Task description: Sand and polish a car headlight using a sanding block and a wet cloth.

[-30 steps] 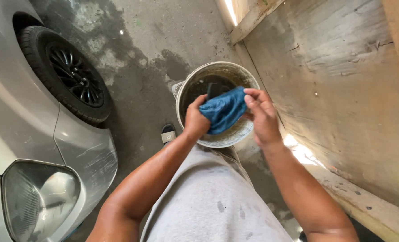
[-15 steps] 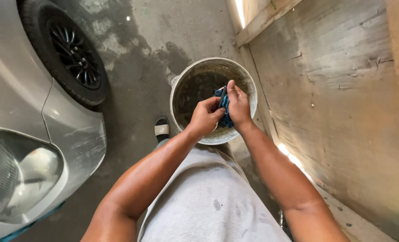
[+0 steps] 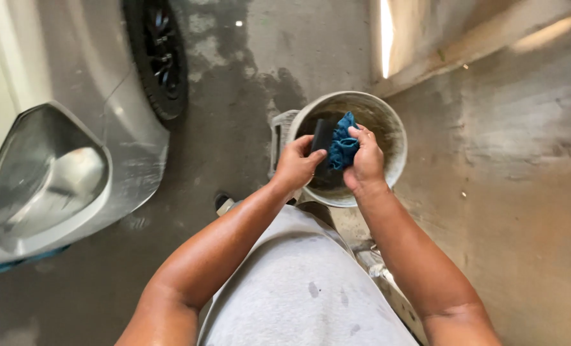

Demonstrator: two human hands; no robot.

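A dirty white bucket (image 3: 388, 115) stands on the concrete floor below me, with dark water inside. Over its near side I hold a bunched blue cloth (image 3: 343, 146). My right hand (image 3: 364, 163) is closed around the cloth. My left hand (image 3: 296, 163) grips its left end, next to a dark flat piece (image 3: 321, 134) that I cannot identify. Both forearms reach forward from my grey shirt.
A silver car (image 3: 61, 77) fills the left side, with its headlight (image 3: 45, 176) and black front wheel (image 3: 157, 57). A rough concrete wall (image 3: 510, 179) rises on the right. The floor (image 3: 234, 128) is wet and stained. A shoe tip (image 3: 223, 203) shows by my left arm.
The cloth was spread out between both hands above the bucket; it is now bunched up and squeezed between them. The view has shifted so the car's headlight sits higher on the left.
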